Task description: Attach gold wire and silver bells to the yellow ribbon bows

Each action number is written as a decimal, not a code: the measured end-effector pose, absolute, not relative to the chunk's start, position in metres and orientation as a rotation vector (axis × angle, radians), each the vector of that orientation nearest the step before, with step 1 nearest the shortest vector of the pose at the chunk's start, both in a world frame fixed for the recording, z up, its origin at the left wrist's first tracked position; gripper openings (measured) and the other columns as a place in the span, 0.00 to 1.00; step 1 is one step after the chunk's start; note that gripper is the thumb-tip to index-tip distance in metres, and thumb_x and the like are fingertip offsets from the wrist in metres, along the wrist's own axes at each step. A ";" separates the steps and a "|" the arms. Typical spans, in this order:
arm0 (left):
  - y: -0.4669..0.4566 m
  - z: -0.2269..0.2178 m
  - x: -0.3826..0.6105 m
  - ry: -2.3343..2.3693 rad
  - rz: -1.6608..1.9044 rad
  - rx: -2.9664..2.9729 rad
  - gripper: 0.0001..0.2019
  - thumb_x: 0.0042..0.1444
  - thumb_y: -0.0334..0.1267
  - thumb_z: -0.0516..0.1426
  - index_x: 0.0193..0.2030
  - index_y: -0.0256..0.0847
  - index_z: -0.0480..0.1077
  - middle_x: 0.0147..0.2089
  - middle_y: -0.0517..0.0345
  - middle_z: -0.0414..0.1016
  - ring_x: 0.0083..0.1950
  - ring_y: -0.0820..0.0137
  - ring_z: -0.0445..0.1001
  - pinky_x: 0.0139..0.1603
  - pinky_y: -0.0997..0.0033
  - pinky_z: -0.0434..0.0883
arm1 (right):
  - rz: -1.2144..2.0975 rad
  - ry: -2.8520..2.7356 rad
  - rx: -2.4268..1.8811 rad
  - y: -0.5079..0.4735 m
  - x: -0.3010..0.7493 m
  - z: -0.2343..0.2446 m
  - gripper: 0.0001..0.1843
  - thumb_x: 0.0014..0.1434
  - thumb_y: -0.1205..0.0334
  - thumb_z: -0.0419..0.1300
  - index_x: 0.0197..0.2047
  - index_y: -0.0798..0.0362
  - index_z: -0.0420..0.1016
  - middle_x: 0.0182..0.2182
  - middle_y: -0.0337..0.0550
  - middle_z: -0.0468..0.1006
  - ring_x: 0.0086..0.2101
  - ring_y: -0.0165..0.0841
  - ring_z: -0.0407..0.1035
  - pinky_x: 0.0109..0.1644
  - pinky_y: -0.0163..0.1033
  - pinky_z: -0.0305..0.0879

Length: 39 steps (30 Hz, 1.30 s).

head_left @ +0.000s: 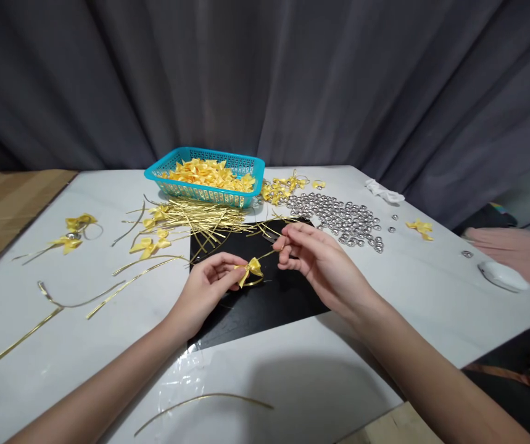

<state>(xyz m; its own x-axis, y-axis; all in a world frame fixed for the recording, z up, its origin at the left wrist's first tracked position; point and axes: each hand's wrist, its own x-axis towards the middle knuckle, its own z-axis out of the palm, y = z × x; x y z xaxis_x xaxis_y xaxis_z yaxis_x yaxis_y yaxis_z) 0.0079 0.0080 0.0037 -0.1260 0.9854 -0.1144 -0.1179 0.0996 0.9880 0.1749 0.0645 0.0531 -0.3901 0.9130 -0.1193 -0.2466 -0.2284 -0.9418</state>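
Many silver pieces (pixel 344 217) lie just beyond the right hand (pixel 321 262).

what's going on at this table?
A person's left hand pinches a yellow bow over a black mat; the right hand holds a thin gold strand extending from it. Behind them are a turquoise basket of yellow bows, a pile of gold strands and scattered silver pieces.
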 end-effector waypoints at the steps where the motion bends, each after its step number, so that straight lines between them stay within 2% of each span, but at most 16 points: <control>1: 0.008 0.003 0.008 1.277 1.279 0.984 0.07 0.45 0.39 0.64 0.31 0.39 0.75 0.27 0.61 0.74 0.29 0.76 0.69 0.29 0.81 0.67 | 1.732 -1.160 -0.909 0.065 0.176 0.054 0.08 0.54 0.62 0.60 0.34 0.57 0.65 0.28 0.39 0.73 0.22 0.22 0.66 0.27 0.28 0.68; 6: 0.008 0.001 0.006 1.308 1.277 1.035 0.05 0.46 0.37 0.62 0.31 0.39 0.74 0.24 0.63 0.72 0.26 0.77 0.67 0.28 0.80 0.65 | 1.620 -1.162 -0.915 0.070 0.182 0.060 0.10 0.52 0.60 0.62 0.32 0.56 0.65 0.26 0.37 0.72 0.21 0.21 0.64 0.27 0.28 0.68; 12: 0.008 0.001 0.005 1.315 1.231 1.123 0.09 0.48 0.33 0.58 0.37 0.41 0.76 0.21 0.66 0.66 0.25 0.77 0.65 0.28 0.78 0.63 | 1.575 -1.152 -0.922 0.075 0.184 0.060 0.09 0.53 0.61 0.62 0.32 0.57 0.66 0.26 0.37 0.73 0.21 0.20 0.64 0.27 0.26 0.66; 17: 0.007 0.001 0.005 1.303 1.181 1.129 0.07 0.49 0.35 0.57 0.34 0.41 0.77 0.29 0.60 0.75 0.28 0.75 0.67 0.30 0.76 0.64 | 1.492 -1.130 -0.969 0.078 0.183 0.057 0.08 0.55 0.61 0.60 0.32 0.57 0.66 0.27 0.39 0.74 0.23 0.20 0.67 0.26 0.23 0.65; 21: 0.007 0.004 0.006 1.302 1.175 1.123 0.06 0.48 0.37 0.59 0.32 0.40 0.76 0.27 0.60 0.73 0.28 0.73 0.67 0.31 0.74 0.65 | 1.481 -1.122 -0.973 0.077 0.181 0.061 0.08 0.55 0.61 0.60 0.32 0.57 0.67 0.29 0.39 0.75 0.25 0.21 0.69 0.27 0.22 0.66; 25: 0.008 0.007 0.009 1.299 1.194 1.123 0.06 0.48 0.38 0.60 0.31 0.40 0.76 0.27 0.59 0.74 0.29 0.72 0.68 0.32 0.73 0.66 | 1.610 -1.094 -0.917 0.073 0.183 0.068 0.07 0.49 0.66 0.65 0.32 0.55 0.71 0.29 0.37 0.75 0.26 0.20 0.69 0.30 0.22 0.68; 27: 0.008 0.007 0.009 1.297 1.211 1.108 0.07 0.47 0.39 0.61 0.32 0.40 0.76 0.28 0.58 0.75 0.30 0.72 0.69 0.33 0.73 0.66 | 1.731 -1.105 -0.872 0.070 0.185 0.071 0.09 0.47 0.68 0.66 0.34 0.54 0.72 0.28 0.36 0.74 0.23 0.19 0.65 0.28 0.22 0.68; 30: 0.008 0.006 0.008 1.301 1.246 1.063 0.11 0.46 0.39 0.62 0.37 0.40 0.75 0.26 0.60 0.73 0.29 0.72 0.70 0.32 0.73 0.66 | 1.876 -1.208 -0.792 0.065 0.186 0.071 0.09 0.49 0.63 0.66 0.34 0.53 0.71 0.28 0.35 0.74 0.17 0.17 0.58 0.22 0.24 0.65; 32: 0.008 0.005 0.007 1.299 1.263 1.022 0.12 0.45 0.39 0.63 0.38 0.39 0.74 0.25 0.61 0.73 0.28 0.72 0.70 0.32 0.73 0.67 | 1.873 -1.362 -0.766 0.062 0.183 0.068 0.10 0.52 0.59 0.64 0.34 0.53 0.68 0.28 0.36 0.74 0.18 0.19 0.61 0.22 0.26 0.66; 36: 0.008 0.003 0.006 1.309 1.277 0.958 0.12 0.42 0.39 0.65 0.35 0.38 0.74 0.25 0.60 0.76 0.28 0.72 0.71 0.32 0.74 0.66 | 1.640 -1.573 -0.866 0.059 0.176 0.056 0.12 0.58 0.54 0.58 0.38 0.51 0.60 0.25 0.34 0.74 0.20 0.22 0.67 0.23 0.27 0.66; 39: 0.008 0.003 0.006 1.315 1.289 0.918 0.12 0.41 0.39 0.66 0.34 0.39 0.75 0.26 0.59 0.78 0.29 0.73 0.72 0.31 0.76 0.66 | 1.574 -1.594 -0.932 0.058 0.171 0.048 0.12 0.57 0.54 0.58 0.38 0.52 0.62 0.23 0.34 0.72 0.20 0.22 0.67 0.24 0.27 0.66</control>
